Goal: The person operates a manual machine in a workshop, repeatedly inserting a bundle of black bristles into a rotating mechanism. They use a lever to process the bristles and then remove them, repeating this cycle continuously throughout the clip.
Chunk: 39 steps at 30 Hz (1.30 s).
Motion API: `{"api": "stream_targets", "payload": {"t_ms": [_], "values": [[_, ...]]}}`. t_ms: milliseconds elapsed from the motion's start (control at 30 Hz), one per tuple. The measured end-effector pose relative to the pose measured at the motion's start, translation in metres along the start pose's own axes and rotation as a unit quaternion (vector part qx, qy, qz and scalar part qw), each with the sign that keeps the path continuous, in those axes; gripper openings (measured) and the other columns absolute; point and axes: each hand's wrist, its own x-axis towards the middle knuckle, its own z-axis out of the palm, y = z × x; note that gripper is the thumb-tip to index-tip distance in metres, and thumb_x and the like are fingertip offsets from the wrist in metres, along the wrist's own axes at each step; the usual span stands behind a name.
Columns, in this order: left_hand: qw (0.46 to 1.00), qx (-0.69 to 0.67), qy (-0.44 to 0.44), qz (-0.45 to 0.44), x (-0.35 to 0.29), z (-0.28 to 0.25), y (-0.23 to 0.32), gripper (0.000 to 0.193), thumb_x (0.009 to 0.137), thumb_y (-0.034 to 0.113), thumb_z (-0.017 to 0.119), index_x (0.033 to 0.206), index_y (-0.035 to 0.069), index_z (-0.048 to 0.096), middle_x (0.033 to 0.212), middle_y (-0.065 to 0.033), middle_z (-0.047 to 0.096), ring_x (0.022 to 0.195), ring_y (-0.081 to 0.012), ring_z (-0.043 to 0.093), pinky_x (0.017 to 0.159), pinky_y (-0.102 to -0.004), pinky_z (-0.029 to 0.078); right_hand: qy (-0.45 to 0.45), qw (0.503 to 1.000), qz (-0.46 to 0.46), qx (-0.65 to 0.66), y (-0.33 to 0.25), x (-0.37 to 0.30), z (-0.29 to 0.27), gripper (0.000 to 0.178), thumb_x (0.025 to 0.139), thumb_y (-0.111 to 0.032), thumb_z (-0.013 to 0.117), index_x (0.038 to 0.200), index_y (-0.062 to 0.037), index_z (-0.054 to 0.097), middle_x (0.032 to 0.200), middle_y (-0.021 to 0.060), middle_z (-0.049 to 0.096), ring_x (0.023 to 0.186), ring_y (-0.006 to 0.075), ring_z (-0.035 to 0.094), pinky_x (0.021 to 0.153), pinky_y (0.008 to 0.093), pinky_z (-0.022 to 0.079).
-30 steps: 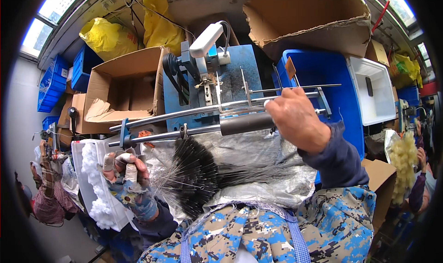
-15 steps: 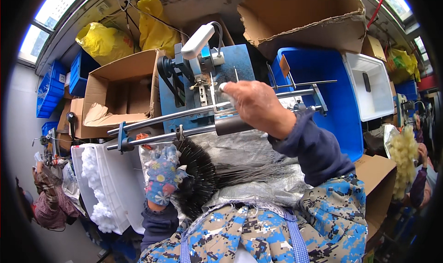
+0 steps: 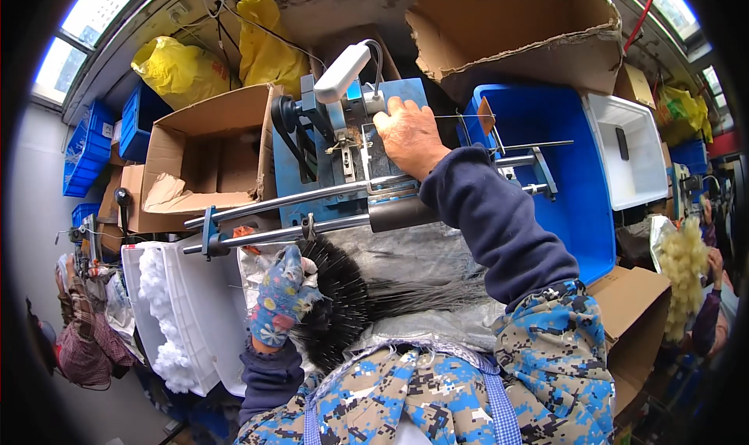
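Note:
My left hand (image 3: pixel 279 298), in a blue flowered glove with frayed fingertips, is closed against the left edge of a bundle of black-bristled wire brushes (image 3: pixel 331 304). What its fingers pinch is hidden. The thin wire stems (image 3: pixel 425 289) of the bundle lie to the right across my lap. My bare right hand (image 3: pixel 409 133) is over the bed of a blue bench machine (image 3: pixel 296 203), its fingers bent down and closed. A thin wire (image 3: pixel 450 117) runs out to the right from behind the knuckles; whether the fingers hold it I cannot tell.
Two steel rails (image 3: pixel 285 203) cross in front of the machine. A blue bin (image 3: pixel 581 242) and a white tub (image 3: pixel 644 184) stand right, an open cardboard box (image 3: pixel 160 187) left. A white crate (image 3: pixel 191 312) with white fluffy pieces stands near left. Other people work at both sides.
My right hand has moved up and away from me over the machine bed, its forearm swinging left. The thin wire now shows to its right. The left hand has barely moved.

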Motion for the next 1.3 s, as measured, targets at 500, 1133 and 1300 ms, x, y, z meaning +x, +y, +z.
{"api": "stream_targets", "payload": {"t_ms": [500, 1133, 1300], "values": [[0.862, -0.469, 0.186, -0.039, -0.006, -0.049, 0.015, 0.057, 0.079, -0.008, 0.053, 0.130, 0.011, 0.034, 0.085, -0.0172, 0.058, 0.064, -0.0202, 0.060, 0.047, -0.0252, 0.051, 0.008, 0.998, -0.016, 0.058, 0.005, 0.002, 0.004, 0.012, 0.074, -0.009, 0.050, 0.083, -0.0074, 0.059, 0.084, 0.0099, 0.058, 0.080, 0.0291, 0.056, 0.068, 0.0412, 0.043], [0.820, -0.528, 0.214, -0.047, 0.015, -0.009, 0.047, 0.053, 0.078, -0.013, 0.050, 0.126, 0.006, 0.038, 0.085, -0.0170, 0.058, 0.064, -0.0195, 0.060, 0.048, -0.0244, 0.050, -0.067, 0.992, 0.082, 0.068, 0.003, -0.043, -0.025, 0.052, 0.073, -0.029, 0.066, 0.110, 0.0036, 0.051, 0.113, 0.0160, 0.038, 0.104, 0.0299, 0.041, 0.079, 0.0405, 0.040], [0.801, -0.550, 0.225, -0.073, 0.012, -0.009, 0.043, 0.055, 0.078, -0.014, 0.049, 0.127, 0.008, 0.039, 0.085, -0.0175, 0.058, 0.063, -0.0199, 0.060, 0.046, -0.0233, 0.049, -0.061, 0.990, 0.082, 0.096, 0.002, -0.043, -0.017, 0.054, 0.077, -0.027, 0.063, 0.117, 0.0051, 0.044, 0.104, 0.0174, 0.043, 0.091, 0.0311, 0.053, 0.075, 0.0378, 0.047]]}}
